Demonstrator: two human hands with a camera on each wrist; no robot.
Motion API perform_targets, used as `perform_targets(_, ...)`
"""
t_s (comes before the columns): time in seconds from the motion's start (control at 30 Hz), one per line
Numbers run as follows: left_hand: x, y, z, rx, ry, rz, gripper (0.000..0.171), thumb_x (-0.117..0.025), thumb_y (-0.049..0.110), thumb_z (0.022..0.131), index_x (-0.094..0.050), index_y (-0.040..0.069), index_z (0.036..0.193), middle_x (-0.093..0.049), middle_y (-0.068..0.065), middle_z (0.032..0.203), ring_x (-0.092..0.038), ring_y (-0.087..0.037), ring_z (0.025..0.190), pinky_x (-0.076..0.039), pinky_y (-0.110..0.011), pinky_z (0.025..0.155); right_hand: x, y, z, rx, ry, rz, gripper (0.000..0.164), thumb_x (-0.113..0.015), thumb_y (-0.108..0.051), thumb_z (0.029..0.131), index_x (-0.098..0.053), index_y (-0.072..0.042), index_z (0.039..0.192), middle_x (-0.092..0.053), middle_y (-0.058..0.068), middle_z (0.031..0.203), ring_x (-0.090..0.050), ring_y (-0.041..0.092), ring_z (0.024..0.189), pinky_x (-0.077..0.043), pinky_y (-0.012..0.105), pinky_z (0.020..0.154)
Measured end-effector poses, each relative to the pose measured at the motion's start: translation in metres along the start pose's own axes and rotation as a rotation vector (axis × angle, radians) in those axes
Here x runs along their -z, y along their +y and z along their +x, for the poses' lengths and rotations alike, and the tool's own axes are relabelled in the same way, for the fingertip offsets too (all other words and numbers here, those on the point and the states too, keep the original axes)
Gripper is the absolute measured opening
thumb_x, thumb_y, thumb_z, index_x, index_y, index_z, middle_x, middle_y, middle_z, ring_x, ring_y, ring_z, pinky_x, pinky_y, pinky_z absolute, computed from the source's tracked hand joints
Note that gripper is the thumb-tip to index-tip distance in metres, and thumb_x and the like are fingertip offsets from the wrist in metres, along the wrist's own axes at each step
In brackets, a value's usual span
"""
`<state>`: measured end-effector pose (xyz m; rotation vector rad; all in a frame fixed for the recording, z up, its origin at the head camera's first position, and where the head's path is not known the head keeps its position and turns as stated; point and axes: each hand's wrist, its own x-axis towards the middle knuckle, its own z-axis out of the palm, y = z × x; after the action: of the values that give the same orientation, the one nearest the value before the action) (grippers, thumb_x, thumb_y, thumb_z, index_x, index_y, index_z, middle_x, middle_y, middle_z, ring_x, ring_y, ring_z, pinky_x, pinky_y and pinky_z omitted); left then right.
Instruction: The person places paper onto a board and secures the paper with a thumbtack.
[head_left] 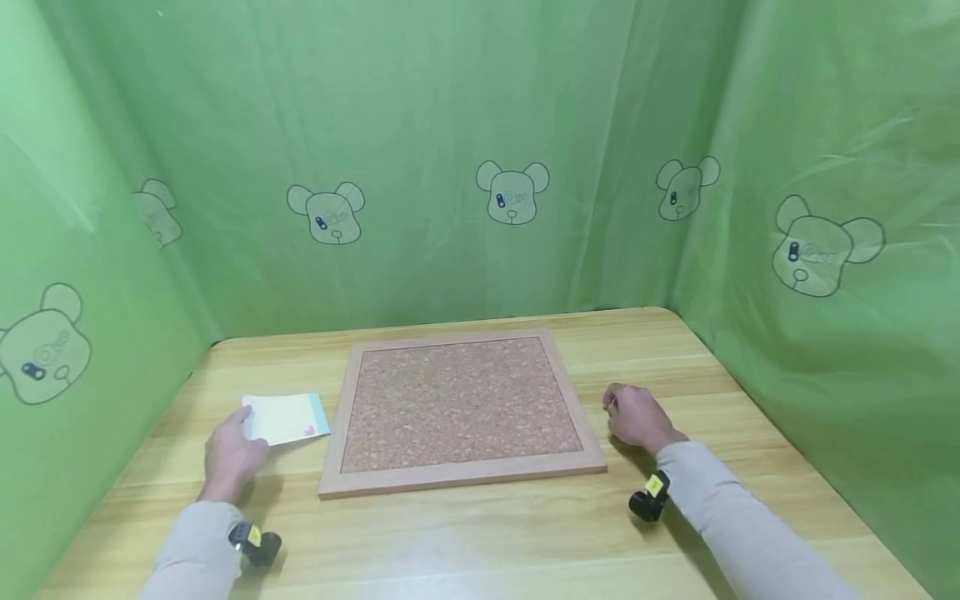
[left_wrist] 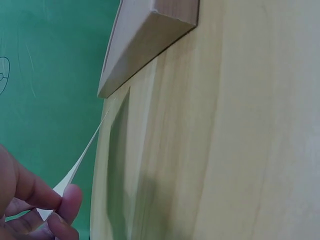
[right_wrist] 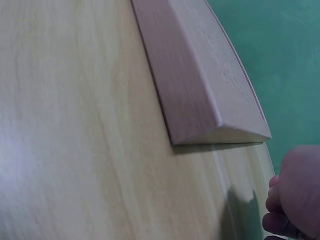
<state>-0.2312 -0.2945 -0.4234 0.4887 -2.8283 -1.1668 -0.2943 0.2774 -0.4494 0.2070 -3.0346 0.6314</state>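
In the head view my left hand [head_left: 232, 457] pinches the left edge of a pale note sheet [head_left: 281, 418] with a light blue strip and a small pink mark. The left wrist view shows the sheet [left_wrist: 71, 175] nearly edge-on between thumb and fingers, tilted above the table with a shadow below. A cork board [head_left: 465, 404] in a wooden frame lies flat between my hands. Just right of its frame is my right hand [head_left: 637, 417], its fingers curled in. The right wrist view catches only part of that hand [right_wrist: 295, 195], and no object shows in it.
A light wooden table [head_left: 450, 542] carries the board. Green curtains [head_left: 420, 267] printed with bear heads enclose it at the back and both sides. Each wrist wears a small black camera, one at the left cuff [head_left: 258, 543] and another at the right cuff [head_left: 648, 500].
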Motion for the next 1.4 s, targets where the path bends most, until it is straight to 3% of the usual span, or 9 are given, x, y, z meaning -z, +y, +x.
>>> perform_targets(0.9, -0.001, 0.015, -0.005, -0.032, 0.066, -0.023, 0.078, -0.048, -0.006, 0.075, -0.022, -0.007, 0.149, -0.02, -0.036, 0.15, -0.015, -0.055, 0.136, -0.013, -0.063, 0.111, -0.002, 0.001, -0.001, 0.016, 0.013, 0.015, 0.011, -0.055, -0.001, 0.088, -0.063, -0.001, 0.094, -0.063, 0.009, 0.083, -0.057, 0.021, 0.069, -0.052, 0.035, 0.061)
perform_targets(1.17, 0.001, 0.017, -0.007, -0.05, 0.132, -0.03, 0.076, -0.046, -0.005, 0.075, -0.023, -0.008, 0.148, -0.023, -0.037, 0.148, -0.019, -0.054, 0.135, -0.016, -0.061, 0.111, -0.001, 0.0, 0.0, 0.022, 0.003, 0.026, 0.01, -0.054, -0.001, 0.089, -0.063, 0.0, 0.095, -0.063, 0.01, 0.083, -0.057, 0.022, 0.07, -0.052, 0.035, 0.061)
perform_targets(1.4, 0.002, 0.019, -0.006, -0.05, 0.132, -0.038, 0.077, -0.045, -0.005, 0.074, -0.023, -0.007, 0.148, -0.024, -0.036, 0.148, -0.019, -0.053, 0.136, -0.016, -0.061, 0.112, 0.003, -0.004, 0.001, -0.005, -0.002, 0.047, 0.013, -0.054, 0.0, 0.09, -0.063, 0.0, 0.099, -0.064, 0.011, 0.087, -0.059, 0.023, 0.074, -0.053, 0.037, 0.065)
